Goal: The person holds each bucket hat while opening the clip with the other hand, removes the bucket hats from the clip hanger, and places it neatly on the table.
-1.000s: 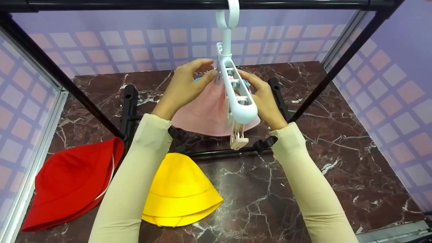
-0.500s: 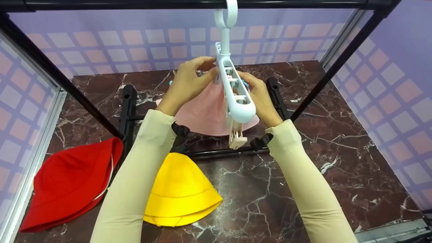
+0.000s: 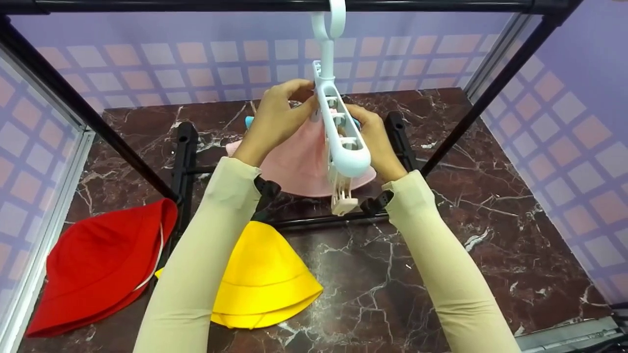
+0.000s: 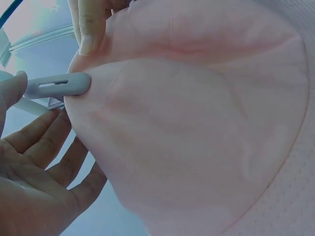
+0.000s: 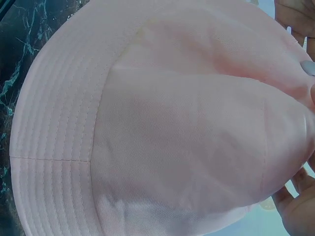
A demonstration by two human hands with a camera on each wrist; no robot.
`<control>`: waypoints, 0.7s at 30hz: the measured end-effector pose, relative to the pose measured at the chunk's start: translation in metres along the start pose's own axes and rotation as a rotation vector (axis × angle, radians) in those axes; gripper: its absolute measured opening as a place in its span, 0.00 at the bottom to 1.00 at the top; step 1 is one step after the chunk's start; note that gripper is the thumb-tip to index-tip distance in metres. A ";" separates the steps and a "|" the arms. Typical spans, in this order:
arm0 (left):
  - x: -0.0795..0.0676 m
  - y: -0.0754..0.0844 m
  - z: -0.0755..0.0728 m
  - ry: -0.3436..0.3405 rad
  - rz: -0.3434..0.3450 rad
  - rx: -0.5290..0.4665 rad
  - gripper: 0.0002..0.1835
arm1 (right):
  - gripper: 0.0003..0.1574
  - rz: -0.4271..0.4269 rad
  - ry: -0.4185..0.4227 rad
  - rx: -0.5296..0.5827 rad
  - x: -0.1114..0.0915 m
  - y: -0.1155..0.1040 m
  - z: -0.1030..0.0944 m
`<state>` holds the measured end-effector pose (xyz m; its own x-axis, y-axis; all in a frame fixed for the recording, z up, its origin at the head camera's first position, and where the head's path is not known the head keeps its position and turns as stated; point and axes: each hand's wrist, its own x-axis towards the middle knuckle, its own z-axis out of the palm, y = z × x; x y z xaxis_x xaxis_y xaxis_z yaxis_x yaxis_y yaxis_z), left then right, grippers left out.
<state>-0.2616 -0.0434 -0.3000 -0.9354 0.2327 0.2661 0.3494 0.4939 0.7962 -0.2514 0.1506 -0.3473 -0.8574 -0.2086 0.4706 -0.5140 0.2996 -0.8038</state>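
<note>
From here I have the left hand (image 3: 281,115) pinching the clip (image 4: 74,84) on the pink hat (image 3: 299,169) below the white hanger (image 3: 350,164), while the right hand (image 3: 377,139) grips the hat's crown beside it, presumably to steady the fabric under the clip.

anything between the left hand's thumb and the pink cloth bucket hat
Yes, a pale oblong plastic clip: one end overlaps the pink cloth bucket hat, the other sits by the thumb of the left hand.
</note>
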 end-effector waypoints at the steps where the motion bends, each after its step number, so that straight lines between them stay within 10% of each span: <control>1: 0.000 0.001 0.000 0.005 -0.002 -0.002 0.18 | 0.21 0.004 0.000 -0.008 0.000 0.000 0.000; 21: -0.004 0.013 0.005 0.016 -0.021 -0.077 0.17 | 0.14 0.114 0.004 -0.022 0.004 -0.002 0.001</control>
<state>-0.2532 -0.0340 -0.2929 -0.9434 0.2096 0.2569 0.3251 0.4324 0.8410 -0.2541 0.1484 -0.3436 -0.9103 -0.1687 0.3781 -0.4138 0.3416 -0.8438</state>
